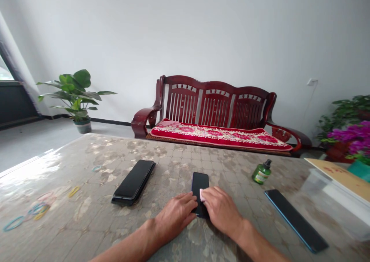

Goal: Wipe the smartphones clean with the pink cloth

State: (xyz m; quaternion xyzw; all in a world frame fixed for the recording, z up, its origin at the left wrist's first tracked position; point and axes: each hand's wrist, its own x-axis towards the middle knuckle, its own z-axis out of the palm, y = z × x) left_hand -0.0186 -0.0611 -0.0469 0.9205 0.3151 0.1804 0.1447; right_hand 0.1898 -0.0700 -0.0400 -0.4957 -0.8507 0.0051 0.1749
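A dark smartphone (200, 181) lies flat on the patterned tablecloth, its screen facing up. My left hand (177, 212) rests at its left side, with curled fingers holding its lower left edge. My right hand (221, 208) is closed around a small pale pink cloth or wipe (201, 195) and presses it on the screen from the right. Most of the wipe and the lower right part of the phone are hidden under the right fingers.
Two stacked dark phones (134, 181) lie to the left, with several coloured bands (40, 210) farther out. On the right are a green pump bottle (261, 172), a long blue-edged phone (296, 220) and a clear plastic box (326, 200). Behind the table stands a wooden bench (215, 103).
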